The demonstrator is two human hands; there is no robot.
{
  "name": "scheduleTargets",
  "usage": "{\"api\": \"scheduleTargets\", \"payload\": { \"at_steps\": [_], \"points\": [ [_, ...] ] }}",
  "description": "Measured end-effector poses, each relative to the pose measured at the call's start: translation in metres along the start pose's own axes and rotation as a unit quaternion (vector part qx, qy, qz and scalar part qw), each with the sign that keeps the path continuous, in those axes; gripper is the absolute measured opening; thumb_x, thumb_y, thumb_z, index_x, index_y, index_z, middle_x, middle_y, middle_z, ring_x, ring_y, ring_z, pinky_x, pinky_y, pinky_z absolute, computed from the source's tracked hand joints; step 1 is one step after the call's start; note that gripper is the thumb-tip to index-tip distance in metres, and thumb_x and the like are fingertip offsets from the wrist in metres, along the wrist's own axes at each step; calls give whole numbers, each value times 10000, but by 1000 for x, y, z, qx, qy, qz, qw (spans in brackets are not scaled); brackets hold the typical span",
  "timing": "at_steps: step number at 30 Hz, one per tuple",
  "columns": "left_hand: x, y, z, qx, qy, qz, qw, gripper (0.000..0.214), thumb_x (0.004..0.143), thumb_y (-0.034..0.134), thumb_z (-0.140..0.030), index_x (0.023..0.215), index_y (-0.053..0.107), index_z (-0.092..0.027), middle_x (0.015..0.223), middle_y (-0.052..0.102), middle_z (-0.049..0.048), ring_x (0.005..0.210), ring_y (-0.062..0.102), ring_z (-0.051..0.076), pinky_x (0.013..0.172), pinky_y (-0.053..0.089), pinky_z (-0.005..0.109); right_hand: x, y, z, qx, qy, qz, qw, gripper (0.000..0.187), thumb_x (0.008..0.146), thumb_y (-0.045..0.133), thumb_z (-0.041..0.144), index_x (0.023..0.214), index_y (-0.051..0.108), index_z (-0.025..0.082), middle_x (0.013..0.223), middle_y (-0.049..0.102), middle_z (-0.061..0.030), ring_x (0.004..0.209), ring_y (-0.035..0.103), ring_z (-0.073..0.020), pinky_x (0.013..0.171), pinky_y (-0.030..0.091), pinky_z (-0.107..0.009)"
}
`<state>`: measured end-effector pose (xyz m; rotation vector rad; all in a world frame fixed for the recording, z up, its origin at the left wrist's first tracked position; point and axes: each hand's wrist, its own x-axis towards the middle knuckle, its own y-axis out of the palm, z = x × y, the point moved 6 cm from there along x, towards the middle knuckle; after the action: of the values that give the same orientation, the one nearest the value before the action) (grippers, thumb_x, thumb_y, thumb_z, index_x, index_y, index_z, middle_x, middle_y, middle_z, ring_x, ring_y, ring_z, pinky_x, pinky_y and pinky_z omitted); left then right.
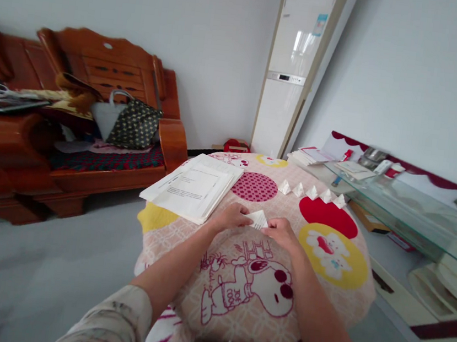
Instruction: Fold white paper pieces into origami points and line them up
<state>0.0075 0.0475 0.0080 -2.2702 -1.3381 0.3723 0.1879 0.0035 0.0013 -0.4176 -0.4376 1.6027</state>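
Biggest thing here is the carved wooden sofa (101,55) on the left, then a glass-topped cabinet (400,197) on the right and a tall floor-standing air conditioner (280,111) in the corner. Closer in is a cloth-covered round table (170,241), and that's where the paper stuff is.

Fat stack of printed sheets (191,183) sits on the table's left side, probably so it's in easy reach but leaves the middle free. Left hand (233,216) and right hand (281,233) are both pinching one small folded paper (258,219), left fingers on one end, right on the other, just above the near-middle of the table. My guess is the two-ended grip keeps it steady and the creases crisp. Five pointy folded pieces (312,192) stand in a line toward the far right, I'd say parked there so nobody's arms knock them.

Brands/writing: the cloth has a Snoopy print (263,292) in shades, and the shirt lettering looks like "JOE COOL", not 100% on that. Blue-and-white sticker (320,24) high on the air conditioner, can't read it. Print on the sheets and the folded paper is too small as well.
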Motion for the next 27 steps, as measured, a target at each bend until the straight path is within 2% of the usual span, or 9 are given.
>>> {"api": "scheduleTargets", "payload": {
  "at_steps": [1,2,4,7,15,19,22,24,27],
  "points": [
    [-2,0,-1,-19,0,-6,1000,162,708,628,-295,690,642,-134,569,563,-34,537,494,99,524,362,214,-2,1,-2,19,1,6,1000,204,639,671,298,510,575,172,465,462,52,483,370,-95,489,227,-248],
    [-5,0,-2,-47,-1,-9,999,163,708,632,-286,745,659,-130,586,587,-28,540,520,102,536,395,214,-4,3,-4,89,10,14,996,183,626,683,305,536,610,163,484,518,33,486,405,-99,492,248,-245],
    [-9,2,-2,-125,-3,-9,992,212,681,666,-251,852,677,-127,625,629,-19,555,568,110,560,450,218,-8,5,-4,124,14,22,992,211,627,676,358,557,635,162,508,580,1,491,467,-115,502,307,-245],
    [-14,4,0,-213,1,-3,977,292,621,717,-185,905,676,-132,692,675,-5,559,608,118,551,476,220,-11,8,-5,147,23,26,989,237,603,689,389,543,632,167,504,598,-20,467,490,-120,496,345,-252],
    [-14,3,6,-189,16,-30,981,293,617,663,-79,901,674,-148,590,641,-32,470,567,106,446,395,186,-10,7,-8,200,33,10,979,279,601,732,399,505,602,171,461,554,7,415,460,-92,461,336,-239],
    [-13,-4,7,-221,22,-44,974,263,622,678,-84,877,664,-147,509,565,-65,443,552,101,443,383,181,-11,6,-10,218,35,4,975,273,596,741,394,511,615,167,460,561,4,406,462,-94,448,339,-238],
    [-12,-12,11,-266,23,-49,963,276,611,681,-80,880,653,-136,526,588,-52,463,577,106,471,413,187,-11,5,-10,228,34,-4,973,276,587,754,386,502,612,165,452,557,0,401,463,-96,436,339,-238],
    [-12,-22,18,-299,15,-82,951,281,598,691,-69,872,654,-126,551,625,-29,476,589,110,491,435,198,-11,3,-11,236,32,-15,971,277,580,763,380,501,610,163,450,553,-1,398,461,-97,427,339,-238],
    [-15,-35,26,-327,-1,-160,931,262,638,717,-95,888,651,-133,579,650,-24,509,606,103,541,478,204,-11,-1,-12,253,24,-49,966,287,587,766,393,514,603,168,461,551,5,406,465,-100,424,352,-239]
  ]
}}
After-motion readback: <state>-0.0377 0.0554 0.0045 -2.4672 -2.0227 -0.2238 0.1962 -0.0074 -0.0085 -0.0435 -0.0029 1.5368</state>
